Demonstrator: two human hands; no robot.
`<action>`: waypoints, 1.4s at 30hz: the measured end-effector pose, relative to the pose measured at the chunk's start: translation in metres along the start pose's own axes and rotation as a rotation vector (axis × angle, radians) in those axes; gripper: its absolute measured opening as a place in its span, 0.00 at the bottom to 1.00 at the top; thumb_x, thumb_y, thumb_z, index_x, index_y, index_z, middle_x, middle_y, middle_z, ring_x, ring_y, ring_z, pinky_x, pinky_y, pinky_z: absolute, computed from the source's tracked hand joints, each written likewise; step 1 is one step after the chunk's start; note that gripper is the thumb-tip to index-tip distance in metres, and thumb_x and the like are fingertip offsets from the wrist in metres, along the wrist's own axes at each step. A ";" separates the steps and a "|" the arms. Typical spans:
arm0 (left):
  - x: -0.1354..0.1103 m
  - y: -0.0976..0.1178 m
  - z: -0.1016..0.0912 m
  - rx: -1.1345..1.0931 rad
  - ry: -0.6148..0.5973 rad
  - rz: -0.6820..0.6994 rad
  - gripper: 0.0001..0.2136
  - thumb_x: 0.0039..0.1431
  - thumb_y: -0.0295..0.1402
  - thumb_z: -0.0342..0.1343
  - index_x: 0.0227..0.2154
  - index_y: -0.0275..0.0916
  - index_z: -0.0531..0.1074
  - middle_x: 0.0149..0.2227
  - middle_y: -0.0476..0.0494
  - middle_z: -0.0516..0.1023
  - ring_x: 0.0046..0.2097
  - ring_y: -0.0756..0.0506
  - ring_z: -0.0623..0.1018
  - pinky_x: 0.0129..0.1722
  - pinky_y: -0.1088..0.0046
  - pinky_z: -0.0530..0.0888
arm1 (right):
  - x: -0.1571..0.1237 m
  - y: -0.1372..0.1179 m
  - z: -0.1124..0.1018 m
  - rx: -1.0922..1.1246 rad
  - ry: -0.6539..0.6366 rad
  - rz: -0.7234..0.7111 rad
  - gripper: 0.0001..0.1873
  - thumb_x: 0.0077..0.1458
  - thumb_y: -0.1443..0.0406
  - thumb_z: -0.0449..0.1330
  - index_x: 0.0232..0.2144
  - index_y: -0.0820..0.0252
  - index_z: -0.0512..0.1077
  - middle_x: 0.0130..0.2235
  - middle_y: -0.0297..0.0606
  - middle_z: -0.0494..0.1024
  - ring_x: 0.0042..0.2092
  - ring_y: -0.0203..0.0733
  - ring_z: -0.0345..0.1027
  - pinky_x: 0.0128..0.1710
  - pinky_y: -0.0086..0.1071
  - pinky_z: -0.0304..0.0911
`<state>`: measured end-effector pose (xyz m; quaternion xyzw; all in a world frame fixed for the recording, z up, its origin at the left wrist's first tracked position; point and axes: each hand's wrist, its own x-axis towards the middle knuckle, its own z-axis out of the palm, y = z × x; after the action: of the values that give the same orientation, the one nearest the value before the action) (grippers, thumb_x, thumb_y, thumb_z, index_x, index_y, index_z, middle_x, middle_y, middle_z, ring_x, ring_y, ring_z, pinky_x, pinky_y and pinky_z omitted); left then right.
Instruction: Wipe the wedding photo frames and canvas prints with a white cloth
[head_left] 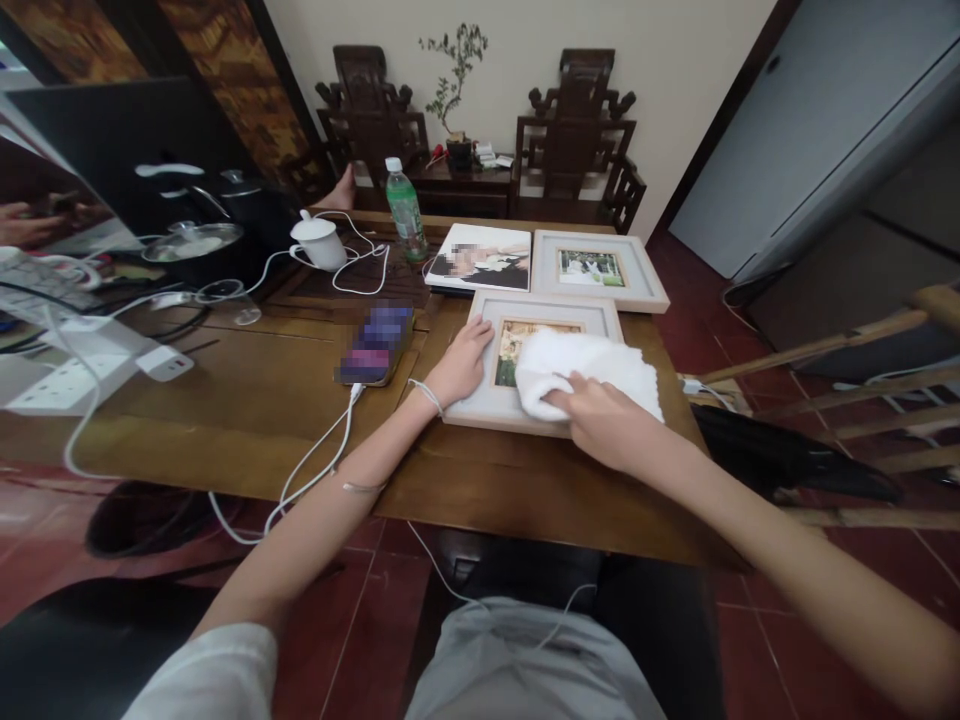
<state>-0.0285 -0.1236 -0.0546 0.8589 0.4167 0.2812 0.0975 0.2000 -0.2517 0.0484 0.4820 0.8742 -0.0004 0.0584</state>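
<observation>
A light wooden picture frame [469, 408] with a pale mat and a small photo lies flat on the table in front of me. My left hand [459, 368] holds its left edge, the fingers bent over the border. In my right hand [604, 420] is a white cloth [585, 365], bunched up and pressed on the right part of the frame. The cloth hides part of the photo and the frame's lower right. Behind it lie a second picture frame [645, 275] and a white-topped photo panel [491, 240], side by side.
Left of the frame, a phone [375, 345] lies plugged into a white cable. Further off stand a green-labelled bottle [405, 208], a white lidded cup [319, 243] and a clear glass [232, 300]. A power strip [90, 365] sits far left. A person's bare foot [345, 190] shows behind the table.
</observation>
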 end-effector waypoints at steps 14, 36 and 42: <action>0.000 -0.003 -0.001 0.002 0.009 0.001 0.27 0.54 0.16 0.43 0.57 0.31 0.69 0.63 0.34 0.68 0.69 0.37 0.61 0.68 0.49 0.59 | 0.081 0.079 0.021 -0.212 0.194 -0.012 0.26 0.52 0.78 0.48 0.51 0.70 0.74 0.59 0.57 0.71 0.54 0.58 0.66 0.53 0.46 0.58; 0.001 0.002 -0.003 -0.006 -0.025 -0.018 0.28 0.53 0.17 0.44 0.58 0.30 0.68 0.64 0.32 0.66 0.69 0.37 0.58 0.69 0.50 0.57 | 0.048 0.039 0.016 0.060 0.113 0.037 0.33 0.49 0.80 0.48 0.56 0.63 0.72 0.66 0.49 0.62 0.64 0.57 0.58 0.60 0.47 0.59; 0.000 0.001 -0.003 -0.051 0.004 -0.026 0.28 0.54 0.17 0.44 0.59 0.34 0.68 0.64 0.37 0.67 0.69 0.38 0.59 0.69 0.50 0.58 | 0.099 0.073 0.019 -0.025 0.199 0.118 0.31 0.51 0.81 0.47 0.56 0.69 0.71 0.70 0.48 0.53 0.69 0.66 0.42 0.64 0.58 0.48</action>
<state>-0.0294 -0.1245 -0.0519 0.8501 0.4208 0.2922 0.1219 0.2108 -0.1302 0.0230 0.5294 0.8458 0.0617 -0.0226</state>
